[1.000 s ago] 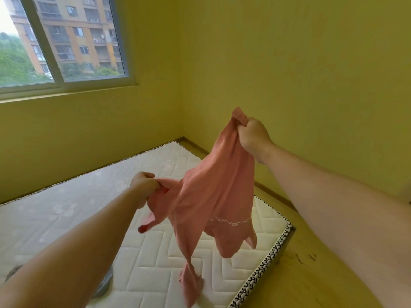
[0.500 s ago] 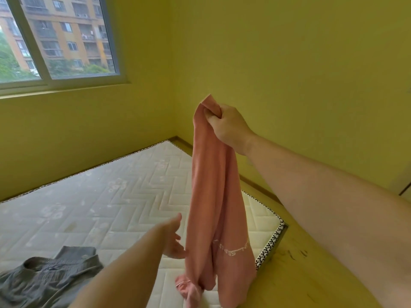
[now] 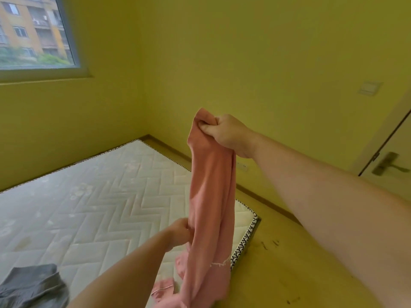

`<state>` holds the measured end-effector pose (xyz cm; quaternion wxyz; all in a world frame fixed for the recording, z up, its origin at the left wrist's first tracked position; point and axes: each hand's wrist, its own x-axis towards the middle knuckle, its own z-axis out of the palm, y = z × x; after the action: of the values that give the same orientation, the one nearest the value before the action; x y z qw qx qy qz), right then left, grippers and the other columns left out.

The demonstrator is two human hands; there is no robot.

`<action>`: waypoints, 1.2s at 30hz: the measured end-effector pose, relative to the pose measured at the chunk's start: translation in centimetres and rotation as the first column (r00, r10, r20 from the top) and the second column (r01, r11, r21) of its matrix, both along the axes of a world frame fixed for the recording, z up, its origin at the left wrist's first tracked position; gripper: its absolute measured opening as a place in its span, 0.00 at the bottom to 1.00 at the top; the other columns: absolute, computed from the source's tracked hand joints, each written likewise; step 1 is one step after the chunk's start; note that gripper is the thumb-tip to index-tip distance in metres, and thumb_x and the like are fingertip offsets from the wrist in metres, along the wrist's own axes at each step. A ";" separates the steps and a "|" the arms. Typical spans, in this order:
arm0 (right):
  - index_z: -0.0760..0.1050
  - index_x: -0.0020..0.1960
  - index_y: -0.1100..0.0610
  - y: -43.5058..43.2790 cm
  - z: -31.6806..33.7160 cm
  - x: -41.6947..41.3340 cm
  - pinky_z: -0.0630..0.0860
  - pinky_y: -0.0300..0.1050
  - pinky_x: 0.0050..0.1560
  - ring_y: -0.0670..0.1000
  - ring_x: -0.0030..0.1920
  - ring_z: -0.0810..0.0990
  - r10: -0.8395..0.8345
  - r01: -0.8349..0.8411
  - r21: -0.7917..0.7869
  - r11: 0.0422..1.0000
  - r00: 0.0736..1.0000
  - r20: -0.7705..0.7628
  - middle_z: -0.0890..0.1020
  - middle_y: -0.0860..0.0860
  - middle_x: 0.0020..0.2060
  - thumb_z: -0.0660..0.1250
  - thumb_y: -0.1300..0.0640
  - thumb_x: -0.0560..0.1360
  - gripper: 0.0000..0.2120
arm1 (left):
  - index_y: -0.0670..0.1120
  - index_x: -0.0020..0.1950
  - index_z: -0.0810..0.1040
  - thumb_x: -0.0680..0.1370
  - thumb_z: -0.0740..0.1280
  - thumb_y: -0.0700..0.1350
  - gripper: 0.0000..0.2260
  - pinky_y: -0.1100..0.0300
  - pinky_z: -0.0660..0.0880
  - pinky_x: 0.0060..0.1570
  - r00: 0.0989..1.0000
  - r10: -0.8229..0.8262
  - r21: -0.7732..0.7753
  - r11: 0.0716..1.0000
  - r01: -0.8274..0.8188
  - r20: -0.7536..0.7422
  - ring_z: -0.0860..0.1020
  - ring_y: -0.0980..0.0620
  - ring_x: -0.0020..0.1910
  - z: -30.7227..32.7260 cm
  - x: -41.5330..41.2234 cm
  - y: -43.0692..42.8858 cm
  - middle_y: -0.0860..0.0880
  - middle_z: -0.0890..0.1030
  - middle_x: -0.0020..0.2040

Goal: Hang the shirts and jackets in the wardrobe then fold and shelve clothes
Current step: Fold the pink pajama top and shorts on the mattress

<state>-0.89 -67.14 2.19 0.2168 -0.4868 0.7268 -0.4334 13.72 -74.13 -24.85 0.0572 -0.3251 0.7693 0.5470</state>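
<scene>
A right hand (image 3: 224,134) clenches the bunched top of a salmon-pink cotton garment (image 3: 211,196), which hangs in a long, narrow drape over the right-hand corner of a white quilted mattress (image 3: 100,207). A left hand (image 3: 180,232) pinches its left edge midway down. Its white stitched lettering (image 3: 219,263) near the hem is unreadable.

We see the mattress (image 3: 100,196) on the floor (image 3: 289,263), in the far corner under the window (image 3: 33,41). A crumpled garment (image 3: 31,285) lies toward its near left. Our right grip (image 3: 226,132) holds the shirt (image 3: 211,196) over its right corner, and our left grip (image 3: 180,232) holds the shirt's left side lower down.
</scene>
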 end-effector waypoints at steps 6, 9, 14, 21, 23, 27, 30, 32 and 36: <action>0.80 0.50 0.51 1.6 -0.8 -3.4 0.77 0.44 0.46 0.48 0.44 0.82 -0.145 0.148 0.047 0.988 0.988 -0.060 0.84 0.49 0.45 0.64 0.44 0.80 0.12 | 0.42 0.42 0.78 0.70 0.74 0.37 0.06 0.62 0.74 0.36 0.995 0.086 -0.001 0.996 -0.086 -0.049 0.79 0.52 0.36 -1.3 -0.8 -0.9 0.49 0.82 0.36; 0.78 0.47 0.53 2.2 -1.4 -5.2 0.75 0.46 0.47 0.50 0.44 0.79 -0.203 0.216 0.073 0.974 0.967 -0.156 0.81 0.49 0.43 0.62 0.47 0.81 0.12 | 0.46 0.32 0.73 0.64 0.66 0.31 0.10 0.64 0.70 0.30 0.973 0.208 0.057 0.978 -0.203 -0.098 0.74 0.50 0.32 -0.1 -1.3 -1.2 0.52 0.76 0.27; 0.71 0.40 0.50 3.2 -2.8 -8.7 0.68 0.44 0.41 0.53 0.45 0.76 -0.247 0.321 0.136 0.937 0.886 -0.392 0.78 0.50 0.42 0.58 0.52 0.82 0.12 | 0.50 0.27 0.63 0.66 0.60 0.34 0.13 0.61 0.52 0.28 0.934 0.312 0.087 0.950 -0.301 -0.174 0.60 0.52 0.28 2.8 -1.9 -3.1 0.51 0.62 0.27; 0.74 0.44 0.51 5.0 -5.5 -13.2 0.69 0.44 0.48 0.58 0.52 0.79 -0.367 0.474 0.156 0.867 0.818 -0.443 0.82 0.57 0.53 0.56 0.52 0.82 0.12 | 0.45 0.49 0.78 0.73 0.56 0.31 0.16 0.62 0.60 0.27 0.990 0.069 -0.021 0.998 -0.066 0.124 0.62 0.51 0.29 5.9 -0.3 -5.8 0.46 0.67 0.34; 0.76 0.52 0.55 5.0 -6.0 -13.6 0.67 0.44 0.47 0.59 0.51 0.78 -0.440 0.521 0.115 0.846 0.803 -0.402 0.81 0.59 0.54 0.56 0.50 0.83 0.13 | 0.51 0.58 0.81 0.70 0.53 0.29 0.28 0.61 0.63 0.28 0.981 0.001 0.000 1.000 -0.001 0.195 0.63 0.51 0.29 6.3 0.5 -6.0 0.47 0.67 0.31; 0.72 0.47 0.54 4.6 -6.2 -13.4 0.66 0.44 0.44 0.55 0.44 0.74 -0.444 0.505 0.095 0.858 0.822 -0.357 0.80 0.56 0.49 0.55 0.49 0.83 0.12 | 0.52 0.59 0.85 0.68 0.50 0.27 0.33 0.59 0.64 0.30 0.974 -0.064 0.036 0.998 0.057 0.219 0.61 0.51 0.27 6.3 1.3 -6.1 0.49 0.65 0.27; 0.68 0.40 0.52 3.4 -5.7 -12.0 0.64 0.45 0.39 0.54 0.43 0.74 -0.343 0.404 0.115 0.907 0.871 -0.351 0.77 0.52 0.43 0.59 0.50 0.82 0.13 | 0.52 0.59 0.83 0.72 0.56 0.28 0.27 0.60 0.71 0.33 0.980 -0.041 -0.005 0.999 0.043 0.197 0.69 0.53 0.29 6.1 0.6 -5.4 0.48 0.73 0.31; 0.69 0.40 0.52 2.4 -5.3 -10.8 0.65 0.44 0.41 0.54 0.44 0.75 -0.273 0.334 0.121 0.935 0.893 -0.357 0.78 0.51 0.43 0.60 0.49 0.82 0.13 | 0.51 0.61 0.81 0.74 0.61 0.29 0.23 0.61 0.75 0.36 0.991 -0.034 -0.002 0.999 0.034 0.131 0.74 0.53 0.33 6.1 -0.3 -4.6 0.46 0.78 0.37; 0.72 0.43 0.50 1.2 -4.3 -8.6 0.67 0.42 0.40 0.49 0.43 0.76 -0.140 0.190 0.108 0.976 0.922 -0.361 0.79 0.48 0.42 0.61 0.49 0.82 0.10 | 0.52 0.68 0.76 0.76 0.70 0.33 0.24 0.59 0.79 0.50 0.998 -0.057 0.000 0.998 0.057 -0.015 0.81 0.52 0.51 5.7 -2.7 -2.5 0.50 0.82 0.57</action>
<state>-9.52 -65.93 -2.06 0.0800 -0.4769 0.8209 -0.3039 11.06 -76.59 -19.13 0.0668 -0.2990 0.7786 0.5477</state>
